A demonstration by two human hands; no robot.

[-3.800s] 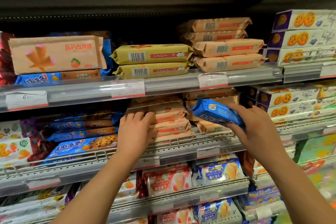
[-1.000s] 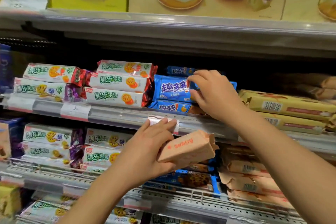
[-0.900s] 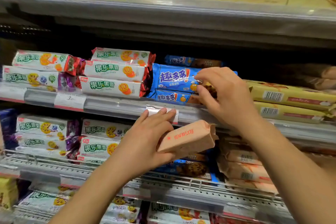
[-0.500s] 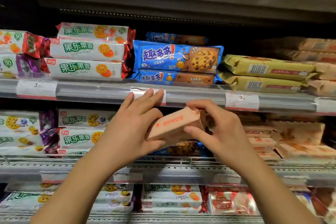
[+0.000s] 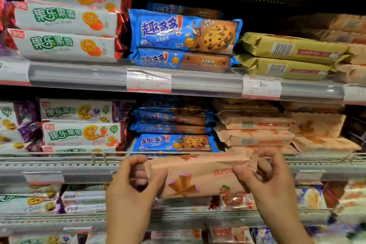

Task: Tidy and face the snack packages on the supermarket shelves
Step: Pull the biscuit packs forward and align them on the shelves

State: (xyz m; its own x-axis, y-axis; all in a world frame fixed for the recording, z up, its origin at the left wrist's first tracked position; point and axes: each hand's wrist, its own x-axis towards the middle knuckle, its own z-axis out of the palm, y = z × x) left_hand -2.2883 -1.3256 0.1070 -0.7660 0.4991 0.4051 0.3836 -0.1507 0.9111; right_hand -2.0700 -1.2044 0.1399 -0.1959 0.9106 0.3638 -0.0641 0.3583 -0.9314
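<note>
Both my hands hold one long peach wafer-roll package point(image 5: 200, 177) level in front of the middle shelf's wire rail point(image 5: 59, 154). My left hand point(image 5: 134, 186) pinches its left end; my right hand point(image 5: 265, 176) grips its right end. Its printed front faces me. Behind it, on the middle shelf, stand stacked blue chocolate-chip cookie packs point(image 5: 174, 125), with stacked peach packages point(image 5: 255, 128) to their right. On the shelf above, a blue cookie pack point(image 5: 184, 31) faces forward on another one.
White fruit-biscuit packs point(image 5: 63, 31) fill the upper left, more point(image 5: 81, 132) sit below them. Yellow-green packs point(image 5: 291, 55) lie upper right. Price tags point(image 5: 149, 81) hang on the upper shelf's front strip. Blurred snack packs point(image 5: 235, 202) fill the lower shelves.
My right hand left the upper blue cookie pack and came down onto the peach package. The package turned from end-on to lying broadside, lower, held at both ends. The view tilted downward.
</note>
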